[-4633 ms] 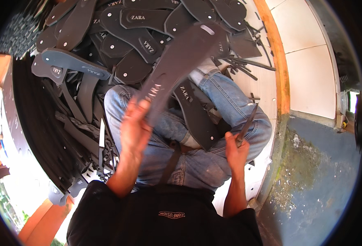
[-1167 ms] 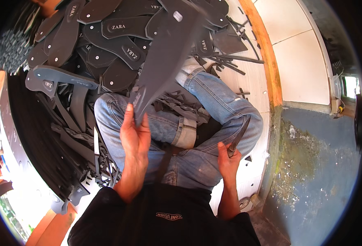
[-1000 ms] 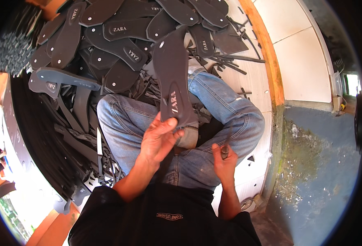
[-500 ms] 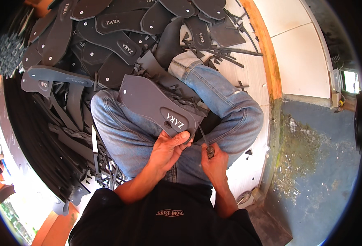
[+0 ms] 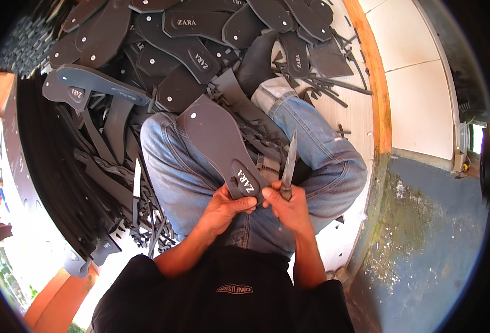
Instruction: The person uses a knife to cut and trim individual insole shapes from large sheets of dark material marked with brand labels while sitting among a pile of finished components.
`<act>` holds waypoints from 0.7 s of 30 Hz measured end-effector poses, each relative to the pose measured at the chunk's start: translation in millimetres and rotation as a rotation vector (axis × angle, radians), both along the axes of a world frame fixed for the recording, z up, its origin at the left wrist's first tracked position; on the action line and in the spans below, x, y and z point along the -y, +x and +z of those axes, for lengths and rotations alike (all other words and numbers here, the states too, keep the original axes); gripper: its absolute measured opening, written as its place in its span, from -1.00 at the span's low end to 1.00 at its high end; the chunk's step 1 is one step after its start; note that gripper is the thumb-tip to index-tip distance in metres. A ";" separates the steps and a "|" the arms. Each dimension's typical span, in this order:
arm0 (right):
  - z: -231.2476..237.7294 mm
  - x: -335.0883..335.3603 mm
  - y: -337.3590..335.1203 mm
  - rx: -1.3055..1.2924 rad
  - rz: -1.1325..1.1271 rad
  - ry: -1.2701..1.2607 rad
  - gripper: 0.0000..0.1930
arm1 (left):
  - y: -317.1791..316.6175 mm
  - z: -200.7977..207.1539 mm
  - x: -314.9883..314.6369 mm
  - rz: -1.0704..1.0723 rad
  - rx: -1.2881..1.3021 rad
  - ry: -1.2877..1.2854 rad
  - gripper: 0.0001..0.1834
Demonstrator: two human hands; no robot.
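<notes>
Over my crossed legs I hold a dark grey foam sandal sole (image 5: 216, 135), its printed heel end toward me and its wide toe end pointing away to the left. My left hand (image 5: 227, 211) grips the heel end, thumb on top and fingers beneath. My right hand (image 5: 290, 208) is closed round the handle of a knife (image 5: 292, 161), whose blade points up and away from the sole. The right thumb and fingertips also touch the sole's heel edge. Whatever lies under the heel end is hidden.
Many similar soles (image 5: 170, 61) lie in a heap beyond my legs. Foam offcuts (image 5: 328, 91) are scattered at the far right and left. A second knife (image 5: 136, 186) stands blade up by my left knee. A wooden edge (image 5: 375, 72) borders the pale floor on the right.
The knife has swung from beside the heel edge to point upward, away from the sole. My right hand has come up against the sole's heel, and the sole is turned more lengthwise.
</notes>
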State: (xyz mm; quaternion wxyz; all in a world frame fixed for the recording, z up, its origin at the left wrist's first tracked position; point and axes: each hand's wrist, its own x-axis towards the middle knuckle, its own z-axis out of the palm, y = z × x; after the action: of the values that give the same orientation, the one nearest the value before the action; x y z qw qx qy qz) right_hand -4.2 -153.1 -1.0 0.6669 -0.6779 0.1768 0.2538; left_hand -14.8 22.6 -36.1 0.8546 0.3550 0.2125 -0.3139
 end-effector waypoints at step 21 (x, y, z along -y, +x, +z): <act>-2.1 7.1 -39.9 0.339 0.193 -0.617 -0.59 | 62.4 47.0 -42.1 -0.144 0.045 0.239 -0.67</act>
State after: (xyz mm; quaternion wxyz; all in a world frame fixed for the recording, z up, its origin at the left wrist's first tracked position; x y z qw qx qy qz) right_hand -44.1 -160.2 -3.1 0.4236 -0.8933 0.0672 0.1346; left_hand 47.6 64.7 10.9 0.7860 0.4753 0.2033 -0.3390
